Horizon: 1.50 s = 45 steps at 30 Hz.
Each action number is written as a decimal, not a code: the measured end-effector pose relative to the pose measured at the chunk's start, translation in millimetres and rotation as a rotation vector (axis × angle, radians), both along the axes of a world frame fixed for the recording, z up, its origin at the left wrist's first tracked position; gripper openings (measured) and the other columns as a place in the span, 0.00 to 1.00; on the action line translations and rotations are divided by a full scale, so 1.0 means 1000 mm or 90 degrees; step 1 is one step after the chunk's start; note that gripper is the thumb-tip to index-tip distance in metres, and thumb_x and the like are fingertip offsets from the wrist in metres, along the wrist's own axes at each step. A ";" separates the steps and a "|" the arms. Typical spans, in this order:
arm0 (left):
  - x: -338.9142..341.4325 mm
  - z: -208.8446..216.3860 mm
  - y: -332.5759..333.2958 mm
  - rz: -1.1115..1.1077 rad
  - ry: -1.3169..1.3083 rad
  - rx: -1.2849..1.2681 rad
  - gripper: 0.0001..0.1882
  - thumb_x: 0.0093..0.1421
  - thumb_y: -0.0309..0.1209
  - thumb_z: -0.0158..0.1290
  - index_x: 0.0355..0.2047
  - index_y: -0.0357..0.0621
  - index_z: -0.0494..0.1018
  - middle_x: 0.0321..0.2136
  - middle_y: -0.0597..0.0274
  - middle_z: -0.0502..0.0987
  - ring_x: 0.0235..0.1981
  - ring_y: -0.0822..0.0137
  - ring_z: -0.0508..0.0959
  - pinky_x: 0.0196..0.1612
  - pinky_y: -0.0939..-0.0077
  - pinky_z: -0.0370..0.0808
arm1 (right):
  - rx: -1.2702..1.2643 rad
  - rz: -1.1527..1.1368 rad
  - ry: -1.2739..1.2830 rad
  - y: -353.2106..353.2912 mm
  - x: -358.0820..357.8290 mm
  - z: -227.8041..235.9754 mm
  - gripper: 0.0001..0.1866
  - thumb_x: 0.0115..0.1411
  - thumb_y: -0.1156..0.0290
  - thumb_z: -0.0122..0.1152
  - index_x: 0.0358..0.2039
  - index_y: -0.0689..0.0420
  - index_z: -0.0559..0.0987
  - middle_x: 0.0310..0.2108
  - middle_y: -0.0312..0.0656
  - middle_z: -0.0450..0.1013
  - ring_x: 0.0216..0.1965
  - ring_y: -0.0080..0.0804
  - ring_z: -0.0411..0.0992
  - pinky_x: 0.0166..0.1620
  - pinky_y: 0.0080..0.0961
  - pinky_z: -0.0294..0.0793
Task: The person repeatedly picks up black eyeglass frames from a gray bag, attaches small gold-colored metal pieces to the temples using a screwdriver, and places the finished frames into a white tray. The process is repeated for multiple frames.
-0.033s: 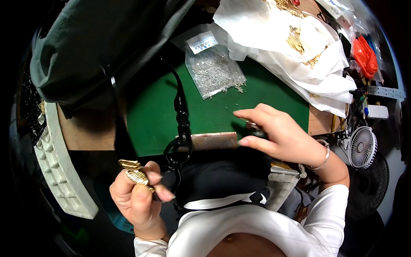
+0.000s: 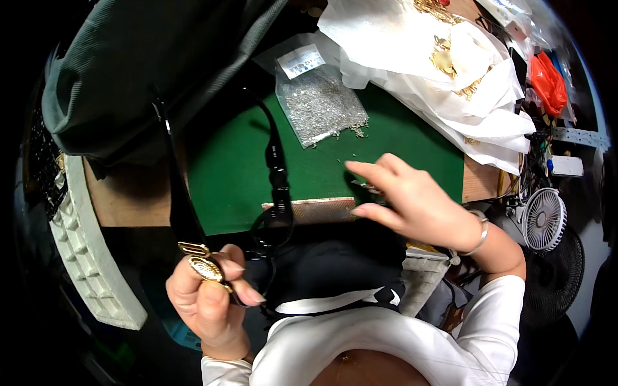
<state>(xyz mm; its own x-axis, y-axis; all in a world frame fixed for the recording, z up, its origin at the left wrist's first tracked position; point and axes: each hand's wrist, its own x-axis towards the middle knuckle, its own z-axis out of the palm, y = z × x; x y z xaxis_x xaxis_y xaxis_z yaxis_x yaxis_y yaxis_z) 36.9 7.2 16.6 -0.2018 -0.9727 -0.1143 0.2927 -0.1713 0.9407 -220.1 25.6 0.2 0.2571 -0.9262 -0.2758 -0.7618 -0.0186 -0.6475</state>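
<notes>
Lower left of frame: a gold oval piece (image 2: 206,268) is being pinched between the thumb and fingers of the left hand (image 2: 209,302), with a second gold piece (image 2: 193,249) lying just above it. Judgement: a steady, light pinch near the edges is being favoured over hard pressure, since polished metal is probably marking easily.

Centre right: the thumb and forefinger of the right hand (image 2: 364,190) are being held spread apart above the green mat (image 2: 225,167). A small silvery metal item (image 2: 368,186) is showing between them; whether it is being gripped by the hidden fingers cannot be told. Judgement: good control is probably depending on the wrist being kept low and steady.

Just right of the left hand, a black frame (image 2: 278,186), resembling eyeglasses, is extending upward; whether it is being supported by that hand cannot be told. Below centre, a reddish-brown textured strip (image 2: 322,210) is lying along the mat's near edge. Loose silvery bits (image 2: 359,132) are spilling beside a clear bag (image 2: 325,103) at upper centre; care is probably being needed so that none are swept off.

Markings: dark and blue print is being carried by a white label (image 2: 300,61) on the bag, too small to be read surely. Small pale characters are showing on the frame's arm.
</notes>
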 end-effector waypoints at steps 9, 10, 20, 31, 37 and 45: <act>-0.006 0.007 -0.004 -0.032 -0.119 0.042 0.31 0.55 0.31 0.47 0.54 0.26 0.48 0.25 0.58 0.72 0.21 0.71 0.74 0.41 0.73 0.70 | -0.102 0.008 0.100 0.003 0.005 -0.013 0.23 0.49 0.64 0.59 0.43 0.61 0.65 0.30 0.47 0.61 0.24 0.40 0.69 0.25 0.30 0.70; -0.006 0.009 -0.006 -0.051 -0.112 0.045 0.31 0.56 0.31 0.47 0.54 0.27 0.49 0.24 0.59 0.71 0.19 0.72 0.73 0.41 0.74 0.69 | -0.105 -0.021 0.092 0.003 0.001 -0.013 0.22 0.50 0.66 0.58 0.43 0.60 0.64 0.30 0.47 0.60 0.24 0.42 0.69 0.26 0.31 0.70; 0.008 -0.011 -0.015 -0.109 0.326 0.166 0.13 0.59 0.36 0.43 0.24 0.39 0.61 0.09 0.65 0.65 0.05 0.74 0.64 0.24 0.77 0.62 | -0.235 -0.052 0.123 0.010 0.009 -0.032 0.15 0.47 0.76 0.58 0.39 0.56 0.73 0.28 0.44 0.63 0.18 0.36 0.67 0.20 0.27 0.68; -0.033 -0.031 -0.004 -0.232 0.474 0.481 0.16 0.63 0.36 0.36 0.41 0.33 0.62 0.13 0.64 0.68 0.09 0.77 0.64 0.28 0.81 0.62 | -0.257 -0.012 0.204 0.009 0.013 -0.040 0.20 0.42 0.75 0.56 0.40 0.56 0.71 0.27 0.40 0.62 0.18 0.29 0.66 0.20 0.24 0.69; -0.034 -0.035 -0.004 -0.215 0.466 0.507 0.21 0.63 0.32 0.34 0.56 0.41 0.53 0.15 0.67 0.63 0.08 0.79 0.60 0.27 0.82 0.64 | -0.168 0.023 0.217 0.004 0.016 -0.028 0.19 0.46 0.76 0.55 0.42 0.56 0.71 0.28 0.41 0.63 0.22 0.33 0.68 0.23 0.25 0.69; -0.030 -0.049 0.001 -0.246 0.598 0.581 0.17 0.62 0.35 0.38 0.49 0.39 0.60 0.13 0.69 0.64 0.07 0.80 0.60 0.24 0.85 0.65 | 0.368 -0.052 -0.788 -0.008 0.033 0.016 0.10 0.57 0.80 0.44 0.41 0.65 0.66 0.38 0.45 0.70 0.41 0.30 0.71 0.41 0.23 0.70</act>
